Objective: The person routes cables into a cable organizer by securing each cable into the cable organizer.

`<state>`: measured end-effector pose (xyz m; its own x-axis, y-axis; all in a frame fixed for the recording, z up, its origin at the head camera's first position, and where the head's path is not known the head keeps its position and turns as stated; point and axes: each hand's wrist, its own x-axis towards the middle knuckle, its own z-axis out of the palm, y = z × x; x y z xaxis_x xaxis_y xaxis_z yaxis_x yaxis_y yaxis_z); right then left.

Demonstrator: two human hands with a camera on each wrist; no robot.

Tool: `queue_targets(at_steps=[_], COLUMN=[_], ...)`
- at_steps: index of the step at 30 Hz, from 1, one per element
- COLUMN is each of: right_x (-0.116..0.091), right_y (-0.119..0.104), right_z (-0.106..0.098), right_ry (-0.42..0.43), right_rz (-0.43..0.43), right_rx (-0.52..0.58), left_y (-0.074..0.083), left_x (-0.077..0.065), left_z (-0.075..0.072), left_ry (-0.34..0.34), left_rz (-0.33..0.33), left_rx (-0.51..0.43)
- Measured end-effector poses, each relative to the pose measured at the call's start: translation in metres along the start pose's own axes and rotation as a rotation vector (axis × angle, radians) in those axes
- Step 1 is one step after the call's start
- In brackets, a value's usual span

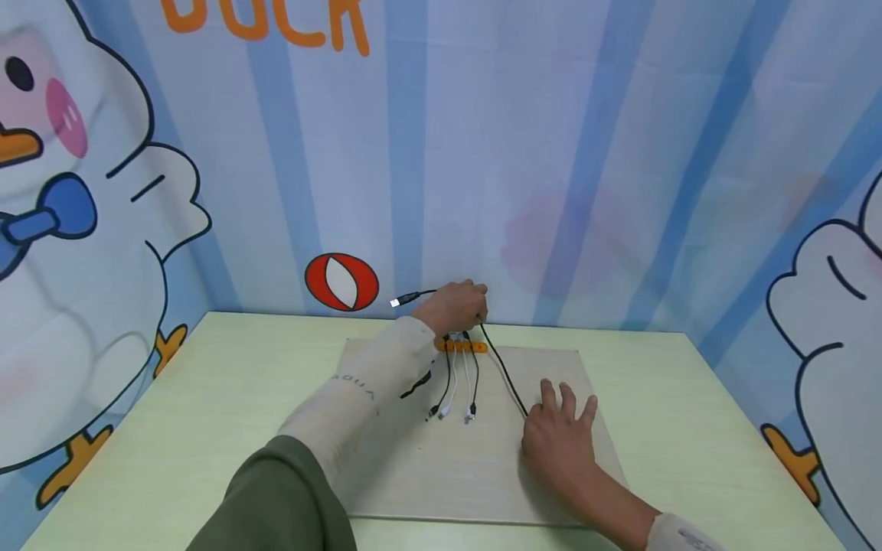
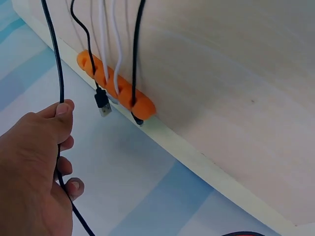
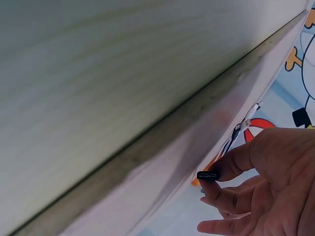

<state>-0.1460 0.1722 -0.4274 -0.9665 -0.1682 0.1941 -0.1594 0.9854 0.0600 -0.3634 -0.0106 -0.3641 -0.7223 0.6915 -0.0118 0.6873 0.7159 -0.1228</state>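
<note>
A black USB cable (image 1: 507,375) runs between the two hands, over the board's far part. At the back edge, my left hand (image 1: 451,306) pinches it; its USB plug (image 1: 403,298) sticks out to the left. In the left wrist view, the cable passes between thumb and fingers. Low over the board's right side, my right hand (image 1: 561,444) pinches the cable's small black connector (image 3: 207,175) between thumb and forefinger, other fingers spread. Near the left hand lies an orange cable holder (image 2: 118,88) with several black and white cables in its slots.
The pale board (image 1: 475,474) lies on a light wooden table (image 1: 227,405). The held cables' small plugs (image 1: 471,413) rest on the board. A printed cloth backdrop (image 1: 468,153) with ducks and stripes stands right behind the table and at both sides.
</note>
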Motion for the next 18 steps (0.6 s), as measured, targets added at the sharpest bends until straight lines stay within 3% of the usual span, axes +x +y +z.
queue_targets(at_steps=[4,13,18], right_x=[0.0,0.0,-0.001], right_y=[-0.008,-0.015,-0.017], right_z=[-0.001,-0.001,-0.002], right_ry=[-0.01,-0.021,-0.024], right_rz=[-0.016,-0.026,-0.032], right_rx=[-0.012,-0.038,-0.04], left_y=[-0.005,0.0,-0.006], left_x=[0.0,-0.005,0.013], left_z=[0.003,0.005,0.019], left_ry=[-0.038,-0.01,-0.001], left_rz=[-0.012,-0.007,-0.01], left_rx=[0.012,0.049,0.032])
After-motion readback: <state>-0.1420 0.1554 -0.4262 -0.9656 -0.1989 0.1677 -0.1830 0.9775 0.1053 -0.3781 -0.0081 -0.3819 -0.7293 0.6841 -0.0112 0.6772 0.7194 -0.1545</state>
